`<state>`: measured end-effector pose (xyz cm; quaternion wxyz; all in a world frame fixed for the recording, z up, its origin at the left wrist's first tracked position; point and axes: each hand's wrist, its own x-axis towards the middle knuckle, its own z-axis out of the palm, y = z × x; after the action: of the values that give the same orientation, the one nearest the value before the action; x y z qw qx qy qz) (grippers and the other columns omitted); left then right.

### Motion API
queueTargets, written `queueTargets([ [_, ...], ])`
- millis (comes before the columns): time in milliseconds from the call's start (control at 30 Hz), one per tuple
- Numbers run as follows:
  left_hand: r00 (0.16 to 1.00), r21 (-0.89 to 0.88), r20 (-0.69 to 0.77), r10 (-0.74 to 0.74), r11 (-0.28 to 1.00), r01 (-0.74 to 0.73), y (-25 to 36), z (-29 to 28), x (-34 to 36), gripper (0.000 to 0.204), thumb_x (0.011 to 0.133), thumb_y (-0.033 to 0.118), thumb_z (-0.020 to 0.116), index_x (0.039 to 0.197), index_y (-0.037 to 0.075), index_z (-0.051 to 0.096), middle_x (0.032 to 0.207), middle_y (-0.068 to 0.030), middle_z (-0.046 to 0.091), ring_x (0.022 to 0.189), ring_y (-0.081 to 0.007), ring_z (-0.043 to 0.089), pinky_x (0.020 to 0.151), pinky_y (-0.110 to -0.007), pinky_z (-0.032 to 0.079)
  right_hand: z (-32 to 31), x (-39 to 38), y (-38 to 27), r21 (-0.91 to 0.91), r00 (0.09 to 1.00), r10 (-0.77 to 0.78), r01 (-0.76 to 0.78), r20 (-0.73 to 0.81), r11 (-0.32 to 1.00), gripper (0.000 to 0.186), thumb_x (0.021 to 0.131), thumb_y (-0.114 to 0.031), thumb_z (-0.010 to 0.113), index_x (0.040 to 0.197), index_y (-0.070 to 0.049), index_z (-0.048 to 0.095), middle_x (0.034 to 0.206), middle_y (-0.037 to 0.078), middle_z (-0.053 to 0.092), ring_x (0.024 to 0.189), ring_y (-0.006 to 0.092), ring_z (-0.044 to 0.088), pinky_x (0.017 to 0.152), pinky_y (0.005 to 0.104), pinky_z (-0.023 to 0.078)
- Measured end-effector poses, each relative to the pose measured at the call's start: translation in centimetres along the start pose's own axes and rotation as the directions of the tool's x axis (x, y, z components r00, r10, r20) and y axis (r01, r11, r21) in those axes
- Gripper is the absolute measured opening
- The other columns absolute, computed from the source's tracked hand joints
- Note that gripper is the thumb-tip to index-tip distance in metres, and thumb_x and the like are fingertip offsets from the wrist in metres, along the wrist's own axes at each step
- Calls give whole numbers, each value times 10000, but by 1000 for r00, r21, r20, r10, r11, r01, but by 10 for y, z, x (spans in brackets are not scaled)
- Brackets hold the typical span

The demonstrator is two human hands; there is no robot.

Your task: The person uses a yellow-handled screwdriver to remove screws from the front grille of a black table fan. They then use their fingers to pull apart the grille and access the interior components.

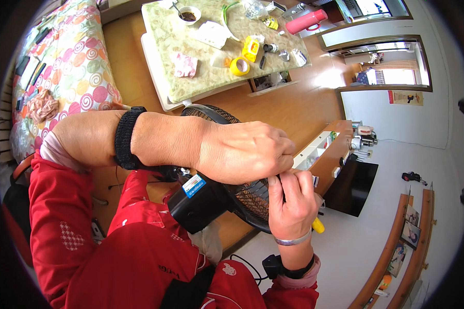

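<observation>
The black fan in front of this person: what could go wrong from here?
The left hand and right hand are close together near the wire guard of the fan; if the fan were running, a fingertip might slip between the wires. The silver bracelet, worn on the right side, could catch on the guard. The left hand also hides part of the guard, so a loose spot there might be missed.

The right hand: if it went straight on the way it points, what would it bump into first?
Most likely the left hand, which lies just beyond the fingers of the right hand. They seem to touch, but depth is unclear here.
</observation>
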<state>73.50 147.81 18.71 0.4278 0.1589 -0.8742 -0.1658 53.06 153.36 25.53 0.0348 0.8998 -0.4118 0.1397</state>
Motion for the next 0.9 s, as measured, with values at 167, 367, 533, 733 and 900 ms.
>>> queueTargets([
  [167, 982, 14, -92, 165, 986, -165, -8, 3, -4, 165, 835, 105, 664, 909, -29, 603, 848, -128, 534, 825, -327, 606, 715, -431, 519, -1, 1, -2, -10, 1000, 3, -3, 18, 1000, 177, 920, -151, 791, 1043, -45, 721, 825, 101, 517, 590, 293, 592, 517, 408, 470],
  [367, 990, -277, -122, -64, 961, 28, -10, 6, -14, 174, 861, 41, 718, 1001, -23, 636, 942, -150, 606, 879, -367, 637, 731, -456, 525, -1, 1, 0, -23, 1000, 21, -20, 18, 1000, 189, 916, -165, 794, 1040, -45, 719, 837, 100, 528, 597, 297, 593, 517, 410, 469],
  [533, 964, -335, -142, -226, 927, 168, -7, 14, -14, 139, 866, 27, 730, 958, -16, 635, 923, -158, 627, 871, -383, 644, 729, -476, 520, 0, 1, 2, -42, 999, 22, -21, 31, 999, 189, 914, -166, 795, 1039, -47, 719, 840, 100, 530, 598, 294, 595, 515, 412, 470],
  [733, 960, -322, -135, -246, 927, 193, -3, 17, -8, 133, 856, 33, 734, 910, -17, 623, 863, -151, 604, 839, -389, 634, 716, -475, 516, -1, 2, 3, -41, 1000, 11, -10, 19, 999, 183, 910, -164, 798, 1033, -56, 717, 840, 99, 529, 592, 292, 592, 507, 413, 463],
  [900, 951, -281, -184, -250, 940, 193, -1, 16, -10, 131, 850, 39, 734, 894, 0, 617, 843, -137, 598, 827, -382, 637, 708, -471, 519, -1, 3, 4, -33, 1000, 10, -10, 16, 999, 185, 907, -163, 800, 1034, -61, 714, 843, 95, 523, 583, 288, 588, 502, 408, 461],
])
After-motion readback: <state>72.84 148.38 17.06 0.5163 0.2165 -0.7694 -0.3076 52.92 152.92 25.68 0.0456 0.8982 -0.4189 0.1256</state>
